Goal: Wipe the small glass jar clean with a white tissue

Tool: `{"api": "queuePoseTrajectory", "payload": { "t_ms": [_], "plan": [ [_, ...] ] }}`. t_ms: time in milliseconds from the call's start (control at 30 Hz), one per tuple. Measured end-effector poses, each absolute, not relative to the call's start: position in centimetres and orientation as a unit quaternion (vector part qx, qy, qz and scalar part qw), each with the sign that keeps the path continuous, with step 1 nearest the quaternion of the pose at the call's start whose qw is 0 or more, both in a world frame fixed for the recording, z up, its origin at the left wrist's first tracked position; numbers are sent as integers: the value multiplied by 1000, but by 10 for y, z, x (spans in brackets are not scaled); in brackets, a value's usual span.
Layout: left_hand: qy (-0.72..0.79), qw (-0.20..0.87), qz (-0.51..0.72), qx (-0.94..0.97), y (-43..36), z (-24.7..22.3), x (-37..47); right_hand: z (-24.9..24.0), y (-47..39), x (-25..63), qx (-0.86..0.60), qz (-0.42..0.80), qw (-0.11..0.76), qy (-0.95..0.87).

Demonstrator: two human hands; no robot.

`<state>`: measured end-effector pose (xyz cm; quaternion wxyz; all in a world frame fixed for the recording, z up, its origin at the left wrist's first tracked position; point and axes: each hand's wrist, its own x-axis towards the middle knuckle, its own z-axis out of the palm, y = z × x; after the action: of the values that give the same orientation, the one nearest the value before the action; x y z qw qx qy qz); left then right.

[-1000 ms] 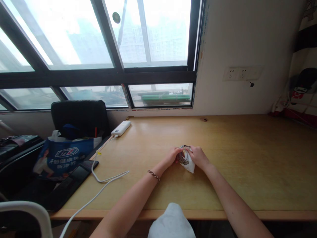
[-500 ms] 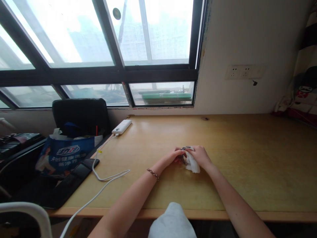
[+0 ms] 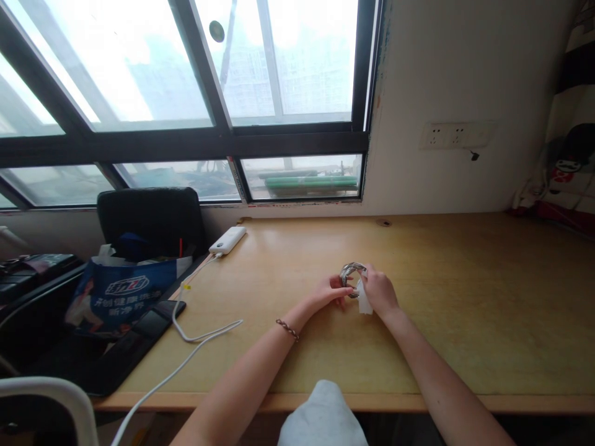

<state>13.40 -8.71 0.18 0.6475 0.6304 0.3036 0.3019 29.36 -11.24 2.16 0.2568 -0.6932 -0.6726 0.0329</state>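
While you worked above the desk (image 3: 465, 310), far left stood a blue bag (image 3: 123, 294): red strip (image 3: 180, 248) at its mouth, other contents unclear. Next, white power bank (image 3: 227, 240), desk's left edge. Your left hand (image 3: 331, 292) held the left rim of one silvery ring (image 3: 346, 272), seemingly light, stiff, smooth, best taken by its rim. Your right hand (image 3: 380, 292) pinched the ring's right side with white tissue (image 3: 365, 303), probably soft, easily torn.

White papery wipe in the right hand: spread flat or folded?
Not spread flat: the white papery wipe is held in the right hand, one end hanging below. Folded inside the grip: cannot tell, the hand hides it.
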Motion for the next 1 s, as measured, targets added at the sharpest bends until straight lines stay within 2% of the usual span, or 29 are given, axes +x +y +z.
{"api": "queuePoseTrajectory", "payload": {
  "t_ms": [67, 167, 333, 400, 500, 633, 767, 1000],
  "plan": [
    [303, 646, 309, 628, -87, 0, 134, 25, -117, 293, -677, 3, 249, -693],
    [310, 640, 346, 612, -86, -2, 135, 23, -117, 292, -657, 26, 295, -693],
    [287, 667, 415, 549, -92, -1, 143, 11, -104, 287, -637, 227, 391, -625],
    [280, 677, 415, 539, -96, 0, 147, 9, -102, 287, -632, 260, 402, -609],
    [295, 670, 401, 551, -99, 3, 150, 10, -103, 289, -660, 180, 389, -616],
    [354, 623, 399, 572, -94, 8, 146, 16, -110, 293, -700, 45, 294, -650],
    [359, 583, 409, 603, -88, 9, 139, 20, -115, 294, -694, -15, 223, -684],
    [345, 609, 384, 602, -90, 2, 139, 16, -110, 293, -700, 5, 263, -664]
  ]
}}
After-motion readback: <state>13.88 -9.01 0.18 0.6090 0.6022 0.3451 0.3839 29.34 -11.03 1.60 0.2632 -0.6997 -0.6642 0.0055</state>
